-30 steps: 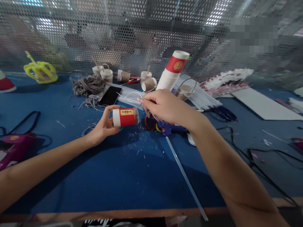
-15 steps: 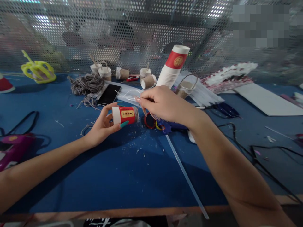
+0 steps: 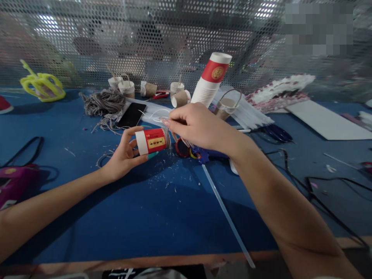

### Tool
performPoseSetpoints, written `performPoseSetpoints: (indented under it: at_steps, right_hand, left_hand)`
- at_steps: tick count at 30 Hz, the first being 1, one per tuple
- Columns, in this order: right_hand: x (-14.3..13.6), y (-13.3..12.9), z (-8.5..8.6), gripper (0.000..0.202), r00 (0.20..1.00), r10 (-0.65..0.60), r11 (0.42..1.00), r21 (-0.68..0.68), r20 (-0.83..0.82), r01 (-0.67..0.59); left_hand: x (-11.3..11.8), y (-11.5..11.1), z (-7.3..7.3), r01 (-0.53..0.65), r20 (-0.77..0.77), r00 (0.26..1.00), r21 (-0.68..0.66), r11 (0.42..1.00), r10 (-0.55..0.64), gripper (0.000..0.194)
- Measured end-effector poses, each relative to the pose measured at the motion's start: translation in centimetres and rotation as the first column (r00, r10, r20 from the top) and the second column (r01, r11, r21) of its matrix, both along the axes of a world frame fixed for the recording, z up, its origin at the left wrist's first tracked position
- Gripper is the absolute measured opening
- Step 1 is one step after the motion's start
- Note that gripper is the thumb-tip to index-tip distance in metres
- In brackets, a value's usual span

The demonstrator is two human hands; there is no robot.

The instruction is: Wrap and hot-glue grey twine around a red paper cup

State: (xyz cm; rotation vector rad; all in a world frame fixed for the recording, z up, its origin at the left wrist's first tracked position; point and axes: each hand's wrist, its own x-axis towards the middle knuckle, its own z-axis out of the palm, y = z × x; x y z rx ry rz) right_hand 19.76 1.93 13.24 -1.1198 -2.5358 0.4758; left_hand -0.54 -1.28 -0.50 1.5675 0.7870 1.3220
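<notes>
A small red-and-white paper cup (image 3: 154, 141) with a gold label lies sideways in my left hand (image 3: 122, 155), fingers and thumb closed around it. Grey cord (image 3: 167, 138) is wound around the cup's right end. Just above that end, my right hand (image 3: 194, 126) is closed in a pinch on the cord; its fingertips partly hide the strand. Thin white strands (image 3: 157, 113) curl out beside those fingertips. Below my right hand, a blue glue gun (image 3: 205, 155) rests on the table with a long clear glue stick (image 3: 228, 217) extending from it.
Behind my hands are a tall stack of paper cups (image 3: 213, 77), a grey cord bundle (image 3: 103, 102), a black phone (image 3: 132, 115) and several small cord-wrapped cups (image 3: 126, 89). A purple glue gun (image 3: 19, 182) lies left, a white board (image 3: 328, 120) right. Black cables (image 3: 308, 190) cross the right side.
The cup has turned slightly in my left hand, its label now lower and more tilted. My right hand keeps its pinch near the cup's end. The whole view has shifted a little.
</notes>
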Motion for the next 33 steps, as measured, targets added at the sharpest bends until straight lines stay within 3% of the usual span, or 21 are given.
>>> performPoseSetpoints:
  at_steps: [12, 33]
  right_hand:
    - [-0.19, -0.04, -0.21, 0.042, 1.000, 0.006, 0.999, -0.033, 0.003, -0.005]
    - [-0.15, 0.17, -0.39, 0.045, 1.000, -0.024, 0.998, -0.057, 0.019, 0.025]
  left_hand:
    - [-0.09, -0.09, -0.19, 0.028, -0.075, 0.997, 0.039, 0.999, -0.025, 0.060]
    - [0.04, -0.29, 0.03, 0.056, -0.064, 0.997, 0.087, 0.995, -0.050, 0.056]
